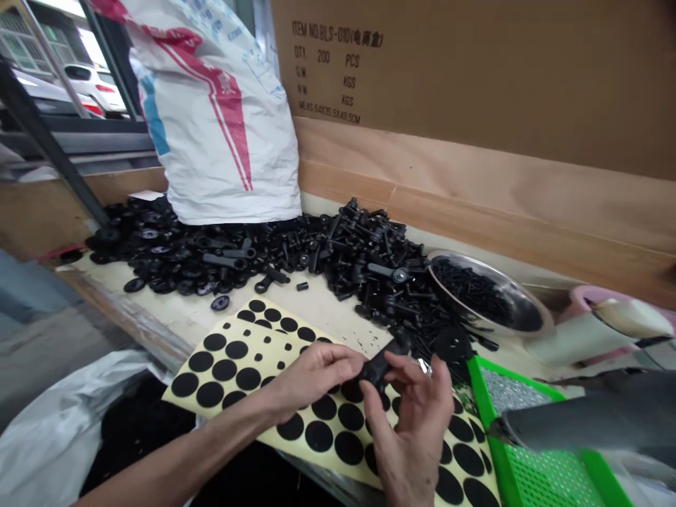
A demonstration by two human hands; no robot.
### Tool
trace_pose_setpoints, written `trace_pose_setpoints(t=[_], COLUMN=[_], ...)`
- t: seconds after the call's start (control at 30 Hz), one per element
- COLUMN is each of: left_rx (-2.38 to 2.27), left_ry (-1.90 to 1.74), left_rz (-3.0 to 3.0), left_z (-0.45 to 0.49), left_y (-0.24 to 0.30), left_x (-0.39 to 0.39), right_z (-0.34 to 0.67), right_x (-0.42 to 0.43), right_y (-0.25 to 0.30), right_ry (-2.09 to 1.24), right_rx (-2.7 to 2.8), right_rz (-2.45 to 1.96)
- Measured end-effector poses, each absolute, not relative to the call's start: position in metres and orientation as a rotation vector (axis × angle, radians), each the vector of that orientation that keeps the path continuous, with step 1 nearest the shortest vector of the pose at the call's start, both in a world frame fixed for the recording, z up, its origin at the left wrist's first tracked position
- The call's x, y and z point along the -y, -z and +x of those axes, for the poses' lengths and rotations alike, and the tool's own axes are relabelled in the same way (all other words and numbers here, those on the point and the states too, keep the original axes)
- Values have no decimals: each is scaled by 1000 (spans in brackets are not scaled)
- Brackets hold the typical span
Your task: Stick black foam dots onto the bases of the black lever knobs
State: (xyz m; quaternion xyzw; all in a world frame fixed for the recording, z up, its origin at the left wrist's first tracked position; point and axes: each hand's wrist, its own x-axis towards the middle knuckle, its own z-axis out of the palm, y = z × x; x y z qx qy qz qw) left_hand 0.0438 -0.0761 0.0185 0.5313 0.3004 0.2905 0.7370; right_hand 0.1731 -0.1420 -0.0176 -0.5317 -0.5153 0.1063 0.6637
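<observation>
Both of my hands meet over a sheet of round black stickers (232,415) on yellowish backing. My left hand (311,377) has thumb and fingers pinched at the near-left end of a black plastic part (379,362). From the other side my right hand (412,422) grips the same part between thumb and fingers, with a shiny ring-like glint by its fingers. The fingers partly cover the part, so its full shape is hidden. Just beyond it lies a heap of black plastic parts (364,253), some with long handles and ring-shaped ends.
Behind the heap stand a white woven sack (227,134) and a large cardboard box (475,77). A metal bowl (528,310) of thin black pieces sits at right. Nearer are a green basket (493,451) with small silvery pieces (520,387) and a dark pointed tool (581,419).
</observation>
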Motion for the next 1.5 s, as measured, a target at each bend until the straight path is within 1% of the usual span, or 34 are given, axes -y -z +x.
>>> trace_pose_setpoints(t=[0.07, 0.17, 0.33, 0.4, 0.53, 0.73, 0.9, 0.97, 1.07, 1.17, 1.3, 1.5], left_rx=[-651, -587, -577, -545, -534, -605, -835, -898, -929, -927, -909, -913], left_ry=[-578, -526, -697, -721, -642, -659, -795, -823, -835, -845, -855, -857], left_rz=[1288, 1166, 754, 679, 654, 649, 775, 807, 804, 792, 787, 778], left_z=[37, 34, 31, 26, 16, 10, 9, 11, 15, 18, 19, 18], left_y=[-22, -20, -3, 2, 8, 8, 3, 1, 0, 0, 2, 3], left_x=[74, 76, 80, 78, 76, 83, 83, 82, 82, 82, 82, 82], right_z=[174, 171, 158, 154, 147, 142, 152, 154, 150, 144, 142, 143], right_x=[143, 144, 144, 143, 143, 147, 154, 156, 158, 158, 156, 154], right_y=[18, 16, 6, 3, 7, 15, 14, 15, 20, 26, 30, 30], right_ry=[-152, -184, -546, -628, -641, -672, -523, -598, -825, -978, -1067, -1087], right_rx=[1388, 1539, 1320, 1181, 985, 968, 842, 779, 697, 660, 654, 659], right_rz=[-1244, -1250, -1071, -1039, -1074, -1149, -1317, -1344, -1378, -1384, -1402, -1441])
